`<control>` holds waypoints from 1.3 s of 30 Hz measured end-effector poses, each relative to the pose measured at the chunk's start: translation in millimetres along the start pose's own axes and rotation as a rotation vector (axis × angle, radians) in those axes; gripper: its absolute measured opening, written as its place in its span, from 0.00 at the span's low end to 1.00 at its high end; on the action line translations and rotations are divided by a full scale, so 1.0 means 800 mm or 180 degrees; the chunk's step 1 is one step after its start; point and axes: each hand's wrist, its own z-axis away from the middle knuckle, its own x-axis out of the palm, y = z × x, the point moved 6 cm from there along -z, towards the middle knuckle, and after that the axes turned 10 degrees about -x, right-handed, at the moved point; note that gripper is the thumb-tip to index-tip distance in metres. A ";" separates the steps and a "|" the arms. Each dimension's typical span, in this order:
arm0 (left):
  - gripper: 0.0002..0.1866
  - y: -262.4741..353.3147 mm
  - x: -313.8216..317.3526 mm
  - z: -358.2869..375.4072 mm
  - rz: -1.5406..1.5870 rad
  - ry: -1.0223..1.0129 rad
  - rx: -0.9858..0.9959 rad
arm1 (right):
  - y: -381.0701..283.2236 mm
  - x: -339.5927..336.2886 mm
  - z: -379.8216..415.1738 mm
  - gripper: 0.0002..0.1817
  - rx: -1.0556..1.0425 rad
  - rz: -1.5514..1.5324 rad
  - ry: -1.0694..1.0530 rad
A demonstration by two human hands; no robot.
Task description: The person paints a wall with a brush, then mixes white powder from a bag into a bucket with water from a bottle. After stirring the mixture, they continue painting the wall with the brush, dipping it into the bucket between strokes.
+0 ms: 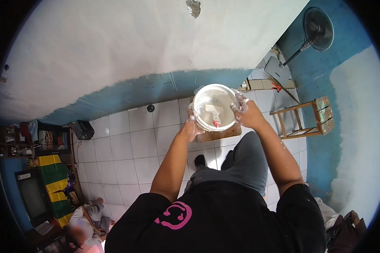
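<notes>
A white plastic bucket (197, 119) is held between my two hands, over a wooden stool (223, 134). My left hand (191, 127) grips its left side, and my right hand (248, 113) has hold of the rim and wall on the right. Whitish smears cover both hands. Inside the bucket, white residue coats the wall, and a white-smeared tool (215, 114) with a red end leans toward my side. What kind of tool it is, I cannot tell.
Ahead stands a wall (135, 46), white above and blue below. A wooden stool (308, 122) lies tipped over at right, near a standing fan (318, 27). A person (86, 221) sits at lower left beside shelves and a television (31, 196). White tiles (143, 145) cover the floor.
</notes>
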 end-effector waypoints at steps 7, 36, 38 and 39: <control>0.41 0.090 0.044 0.037 -0.0171 0.0128 0.0333 | -0.111 -0.094 -0.027 0.25 -0.1659 0.1579 0.0371; 0.53 0.369 0.182 -0.083 -0.1330 -0.0145 0.0538 | -0.154 -0.316 -0.302 0.17 -0.2887 0.1394 -0.2077; 0.46 0.432 0.258 -0.039 -0.0555 -0.0592 0.0595 | -0.210 -0.386 -0.315 0.18 -0.2858 0.1336 -0.2434; 0.40 0.469 0.289 -0.020 -0.0441 -0.0795 0.0847 | -0.236 -0.417 -0.321 0.19 -0.2829 0.1302 -0.2592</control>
